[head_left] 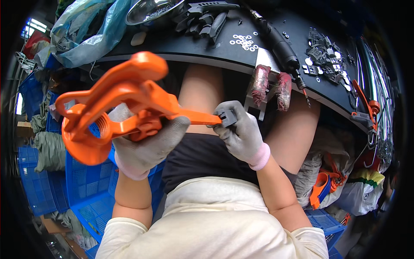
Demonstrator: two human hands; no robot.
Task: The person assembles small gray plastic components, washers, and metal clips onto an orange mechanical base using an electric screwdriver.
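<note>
My left hand (151, 149), in a pale work glove with a pink cuff, is wrapped round an orange plastic tool body (123, 93). The body has a grip-like branch, a threaded ring and a long thin arm pointing right. At the arm's tip sits a small grey plastic piece (228, 116), slotted at its end. My gloved right hand (243, 140) pinches that piece between thumb and fingers. The tip meets the piece; how far it goes in is hidden. Both hands are above my lap, in front of the dark workbench (207, 54).
A black power screwdriver (280, 47) lies on the bench, its bit past the edge near two tape-wrapped posts (260, 86). White washers (245, 42), grey plastic parts (330, 58) and a metal bowl (151, 11) are on the bench. Blue crates (84, 190) stand at left.
</note>
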